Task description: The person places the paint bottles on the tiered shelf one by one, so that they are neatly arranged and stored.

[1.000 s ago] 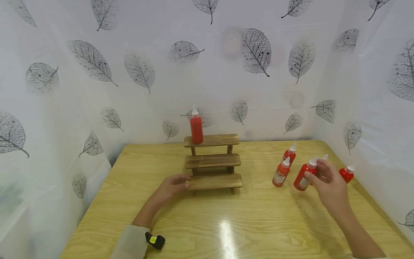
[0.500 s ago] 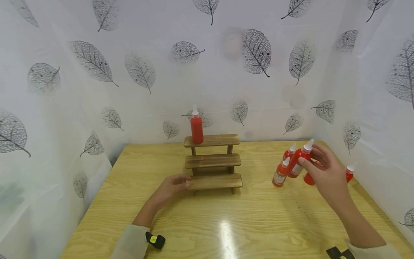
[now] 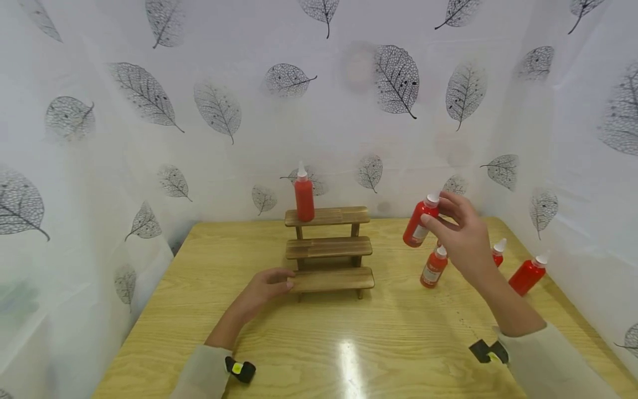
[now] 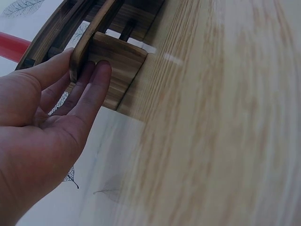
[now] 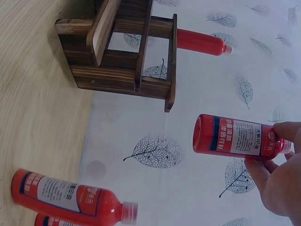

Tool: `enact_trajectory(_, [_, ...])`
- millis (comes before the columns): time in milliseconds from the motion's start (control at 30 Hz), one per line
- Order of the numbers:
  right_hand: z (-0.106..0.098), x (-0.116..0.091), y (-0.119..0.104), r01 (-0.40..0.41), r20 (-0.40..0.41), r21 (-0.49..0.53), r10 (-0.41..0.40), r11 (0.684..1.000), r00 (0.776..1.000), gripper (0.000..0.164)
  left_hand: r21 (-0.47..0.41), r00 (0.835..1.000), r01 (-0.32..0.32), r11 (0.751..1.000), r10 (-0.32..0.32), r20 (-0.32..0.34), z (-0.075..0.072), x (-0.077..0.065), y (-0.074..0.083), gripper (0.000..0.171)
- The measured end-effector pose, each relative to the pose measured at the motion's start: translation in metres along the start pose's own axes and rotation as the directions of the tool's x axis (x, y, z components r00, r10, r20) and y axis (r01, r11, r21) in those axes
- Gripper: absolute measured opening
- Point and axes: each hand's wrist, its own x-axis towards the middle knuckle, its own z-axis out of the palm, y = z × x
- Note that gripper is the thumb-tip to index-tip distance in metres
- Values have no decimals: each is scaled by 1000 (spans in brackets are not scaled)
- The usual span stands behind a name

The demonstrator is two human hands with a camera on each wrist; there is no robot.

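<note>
My right hand (image 3: 461, 233) pinches a red squeeze bottle (image 3: 417, 226) near its white cap and holds it up above the table, slightly tilted. In the right wrist view that bottle (image 5: 235, 136) shows a white and blue label, the fingers at its neck end. My left hand (image 3: 264, 288) grips the left end of the lowest step of a three-tier wooden stand (image 3: 329, 280). In the left wrist view the thumb lies on one face of the step (image 4: 84, 42) and the fingers reach behind it. Another red bottle (image 3: 304, 199) stands upright at the left of the top tier.
On the table (image 3: 319, 332) at the right stands a red bottle (image 3: 432, 270), with another mostly hidden behind it. Farther right are two more, one partly covered by my right forearm (image 3: 498, 256) and one near the table edge (image 3: 527, 277). A leaf-patterned curtain (image 3: 329, 127) encloses the back and sides.
My right hand has lifted its red bottle off the right group and carried it up and left toward the stand. My left hand has stayed on the lowest step.
</note>
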Motion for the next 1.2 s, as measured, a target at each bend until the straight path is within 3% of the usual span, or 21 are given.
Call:
enact_trajectory(500, [49,41,-19,92,68,111,-100,990,993,57,7,1000,-11,1000,11,3,-1,2,-3,46])
enact_trajectory(833, [89,61,-24,167,115,162,-186,973,976,53,9,1000,-8,1000,8,-12,0,3,-3,44])
enact_trajectory(1200, [127,80,-22,151,149,201,-183,968,972,54,10,1000,-11,1000,11,-3,-1,3,-3,45])
